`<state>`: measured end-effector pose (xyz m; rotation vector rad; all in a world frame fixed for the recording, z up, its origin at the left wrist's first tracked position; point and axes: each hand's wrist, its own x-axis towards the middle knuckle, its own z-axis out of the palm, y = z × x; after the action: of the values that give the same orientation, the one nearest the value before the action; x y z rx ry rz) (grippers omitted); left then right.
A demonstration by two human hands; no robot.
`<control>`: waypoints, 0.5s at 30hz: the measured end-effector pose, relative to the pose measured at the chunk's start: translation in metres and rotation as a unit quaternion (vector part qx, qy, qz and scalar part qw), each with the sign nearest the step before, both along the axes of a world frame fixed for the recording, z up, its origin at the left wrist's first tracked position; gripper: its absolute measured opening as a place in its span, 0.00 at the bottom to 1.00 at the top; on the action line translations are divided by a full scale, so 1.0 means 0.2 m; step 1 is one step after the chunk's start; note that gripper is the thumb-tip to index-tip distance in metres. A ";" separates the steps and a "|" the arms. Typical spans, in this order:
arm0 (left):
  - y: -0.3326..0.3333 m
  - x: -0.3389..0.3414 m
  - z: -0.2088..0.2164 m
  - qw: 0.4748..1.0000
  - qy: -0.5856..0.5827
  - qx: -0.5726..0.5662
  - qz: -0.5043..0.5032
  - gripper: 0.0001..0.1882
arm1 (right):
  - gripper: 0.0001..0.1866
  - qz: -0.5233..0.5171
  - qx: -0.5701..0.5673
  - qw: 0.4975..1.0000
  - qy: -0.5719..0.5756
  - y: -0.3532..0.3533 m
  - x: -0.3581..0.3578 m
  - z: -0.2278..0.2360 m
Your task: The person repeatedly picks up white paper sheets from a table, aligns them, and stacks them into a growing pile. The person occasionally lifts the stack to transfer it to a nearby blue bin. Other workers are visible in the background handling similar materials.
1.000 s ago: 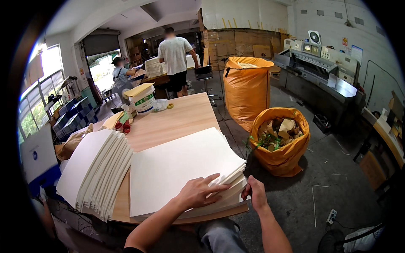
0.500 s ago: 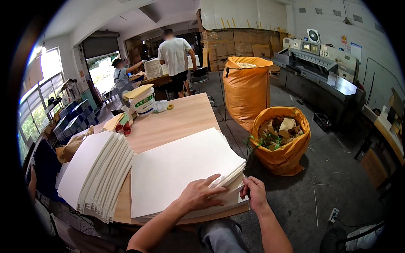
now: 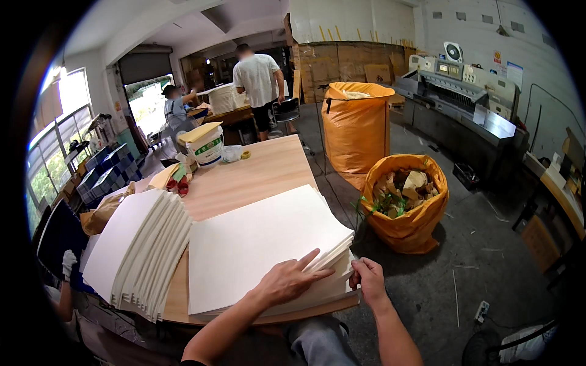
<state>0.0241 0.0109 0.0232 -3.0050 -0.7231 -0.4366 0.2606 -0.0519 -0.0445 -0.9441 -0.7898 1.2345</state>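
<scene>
Wood-grain desk (image 3: 268,158) space fills the near middle of my feed, its front edge curving with the lens. At its near right corner I have a broad stack of white sheets (image 3: 262,235), its right edge fanned into raised layers. My left hand (image 3: 290,280) lies over that fanned edge, fingers spread, grasping nothing that I can make out. My right hand (image 3: 368,280) is at the stack's right corner, fingers curled in tight; from here I cannot tell whether they pinch a sheet. Beside the stack, to the left, I see a second pile (image 3: 131,241) of white sheets, slanted in steps. Beyond it sit red rolls (image 3: 178,186) and a white bucket (image 3: 207,149), with a yellow tape roll (image 3: 246,155) nearby. Off the desk's right side stand two orange sacks (image 3: 360,131), the nearer one full of brown scraps. Farther back, I spot a grey machine (image 3: 458,91) and a standing person (image 3: 257,79) in a pale shirt.
</scene>
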 end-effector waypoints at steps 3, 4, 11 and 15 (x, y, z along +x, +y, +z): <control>0.01 -0.02 -0.02 1.000 0.021 -0.009 0.002 0.19 | 0.17 0.005 -0.003 0.998 0.058 -0.01 -0.02 0.04; -0.02 0.00 0.01 1.000 0.015 -0.019 0.006 0.19 | 0.17 0.005 0.001 0.998 0.063 0.00 -0.02 0.04; -0.03 0.00 0.02 0.998 -0.037 -0.043 -0.008 0.22 | 0.17 -0.008 0.014 0.998 0.060 -0.02 -0.03 0.03; -0.01 -0.01 0.01 0.997 -0.050 -0.048 -0.030 0.23 | 0.15 -0.147 0.027 0.982 -0.112 -0.11 -0.06 -0.04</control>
<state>0.0226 0.0096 0.0255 -3.1208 -0.6805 -0.5740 0.2478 -0.0742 -0.0519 -1.1241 -0.8220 0.8570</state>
